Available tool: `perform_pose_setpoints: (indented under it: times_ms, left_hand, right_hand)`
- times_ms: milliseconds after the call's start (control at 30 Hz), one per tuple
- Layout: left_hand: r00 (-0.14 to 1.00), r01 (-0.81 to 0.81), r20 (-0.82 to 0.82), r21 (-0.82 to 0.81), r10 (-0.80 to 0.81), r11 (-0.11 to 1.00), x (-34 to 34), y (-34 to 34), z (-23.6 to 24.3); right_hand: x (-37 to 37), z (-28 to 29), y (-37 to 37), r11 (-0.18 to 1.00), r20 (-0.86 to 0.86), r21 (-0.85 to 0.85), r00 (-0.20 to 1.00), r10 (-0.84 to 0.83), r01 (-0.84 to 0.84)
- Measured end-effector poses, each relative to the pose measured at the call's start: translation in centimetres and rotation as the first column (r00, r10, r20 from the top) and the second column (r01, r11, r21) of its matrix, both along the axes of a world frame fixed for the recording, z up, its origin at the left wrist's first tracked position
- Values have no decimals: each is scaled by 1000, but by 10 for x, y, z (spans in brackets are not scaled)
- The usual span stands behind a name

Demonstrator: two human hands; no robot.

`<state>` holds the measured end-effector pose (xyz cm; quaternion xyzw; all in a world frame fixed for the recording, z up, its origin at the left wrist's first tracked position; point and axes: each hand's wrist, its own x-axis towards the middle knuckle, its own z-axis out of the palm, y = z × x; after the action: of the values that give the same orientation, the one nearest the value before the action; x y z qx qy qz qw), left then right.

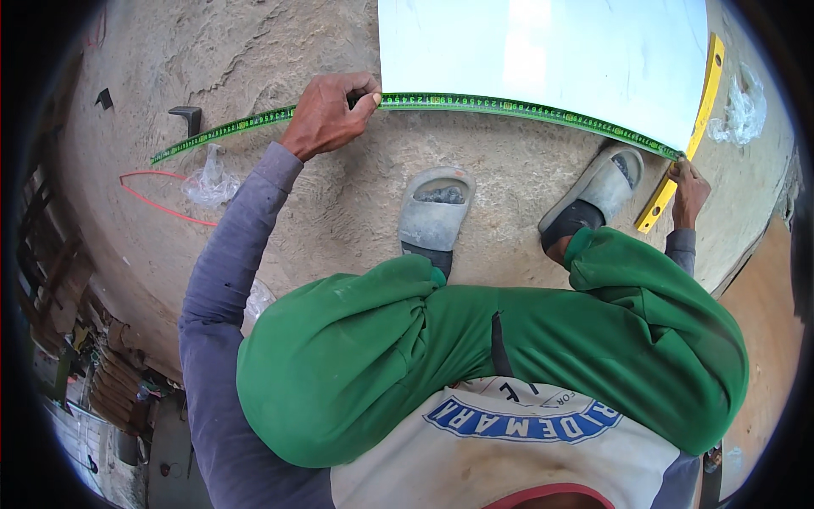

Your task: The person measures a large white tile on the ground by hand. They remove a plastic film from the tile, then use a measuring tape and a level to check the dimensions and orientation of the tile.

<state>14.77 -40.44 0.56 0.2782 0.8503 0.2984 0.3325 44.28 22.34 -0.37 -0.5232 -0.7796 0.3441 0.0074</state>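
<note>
A green tape measure blade (pixel 492 104) runs along the near edge of a white sheet (pixel 543 51) lying on the ground. My left hand (pixel 332 114) pinches the blade at the sheet's left corner, and the rest of the blade sticks out past it to the left. At the sheet's right corner, my right hand (pixel 689 191) has its fingers closed around the blade's end. A yellow straight bar with holes (pixel 706 106), like a ruler or level, lies along the sheet's right edge and passes beside my right hand.
Clear plastic bags (pixel 212 178) and a red strand (pixel 157 175) lie at left, near a dark angled piece (pixel 188 117). Another plastic bag (pixel 742 106) is at far right. My sandalled feet (pixel 437 212) stand close to the sheet. A wooden board (pixel 767 331) lies at right; clutter fills the lower left.
</note>
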Motion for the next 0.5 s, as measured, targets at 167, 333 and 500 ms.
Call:
perform_pose_setpoints:
  times_ms: [167,333,500]
  left_hand:
    - [992,-75,103,28,72,997,1,21,-2]
    - [989,-96,113,-16,98,995,-3,-14,4]
    - [954,-249,191,70,232,966,-72,-17,21]
  right_hand:
    - [-2,26,-7,1000,-56,10,998,28,-27]
    - [-35,-2,-21,990,-8,-65,992,126,-126]
    - [-71,65,13,997,-282,63,959,-28,48]
